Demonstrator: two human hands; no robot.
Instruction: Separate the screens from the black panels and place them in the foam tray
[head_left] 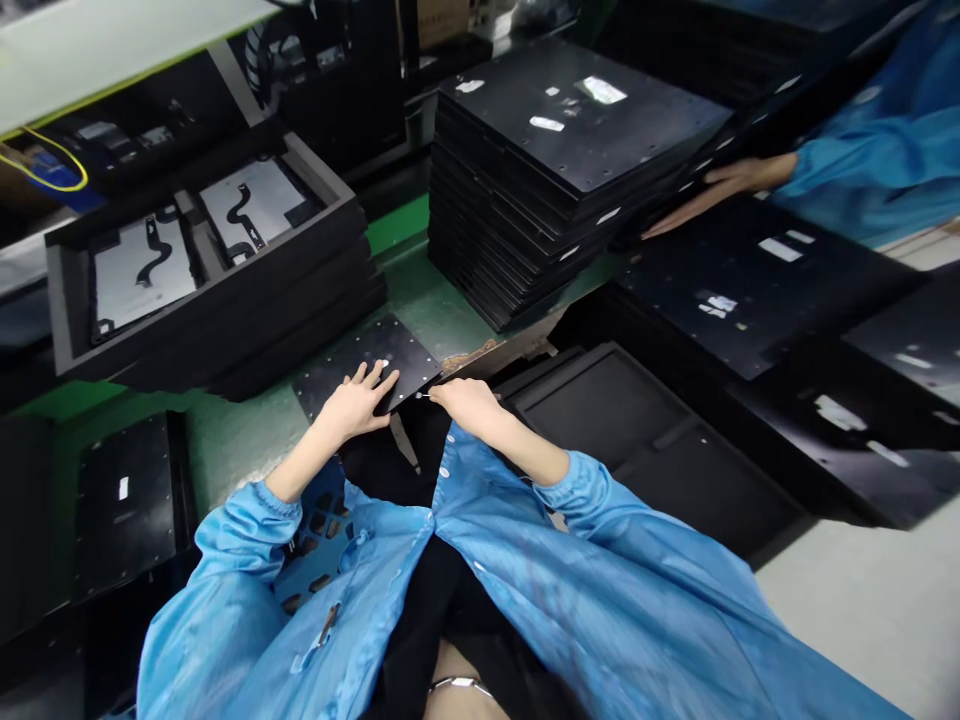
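Note:
A dark flat panel (375,345) with small pale dots along its edges lies in front of me on the green table. My left hand (356,402) rests on top of it, fingers spread and flat, the thumb near the panel's close edge. At the panel's right corner, my right hand (469,408) is closed in a pinch. A thin, pale tip shows by its fingertips; what it belongs to is hidden in the fingers.
Left stands a stack of black foam trays (292,320), its top holding two silvery pieces with black strips. A tall stack of dark panels (510,220) stands ahead. At right, a co-worker's hand (720,190) touches panels near more stacks. A black tray (630,430) lies beside me.

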